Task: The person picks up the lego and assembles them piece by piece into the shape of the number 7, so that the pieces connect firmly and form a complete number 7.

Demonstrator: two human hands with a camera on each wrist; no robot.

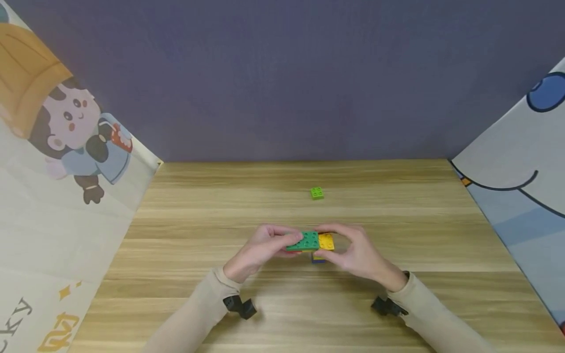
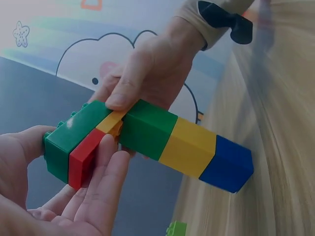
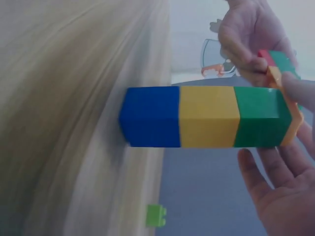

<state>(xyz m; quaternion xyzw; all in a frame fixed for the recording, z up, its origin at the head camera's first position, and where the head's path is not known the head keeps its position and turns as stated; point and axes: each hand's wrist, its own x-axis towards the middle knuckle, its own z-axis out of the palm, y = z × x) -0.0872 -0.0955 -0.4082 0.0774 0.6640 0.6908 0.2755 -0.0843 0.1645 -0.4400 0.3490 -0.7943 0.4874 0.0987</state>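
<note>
A tower of building blocks stands on the table, with a blue block [image 3: 150,117] at the bottom, a yellow block [image 3: 209,116] above it and a green block [image 3: 262,117] higher up. Across its top lies a thin yellow-orange brick [image 1: 326,241]. A long green studded brick [image 1: 310,240] sits over that one and juts to the left, with a red brick [image 2: 82,160] under its outer end. My left hand [image 1: 264,246] grips this jutting end, thumb on top and fingers below. With thumb and fingers, my right hand [image 1: 359,250] pinches the yellow-orange brick at the tower's top.
Beyond the hands, a small lime-green brick [image 1: 317,193] lies on the wooden table [image 1: 212,196]. A dark blue-grey panel [image 1: 300,88] rises at the back edge. Printed panels with cartoon figures flank the table on both sides.
</note>
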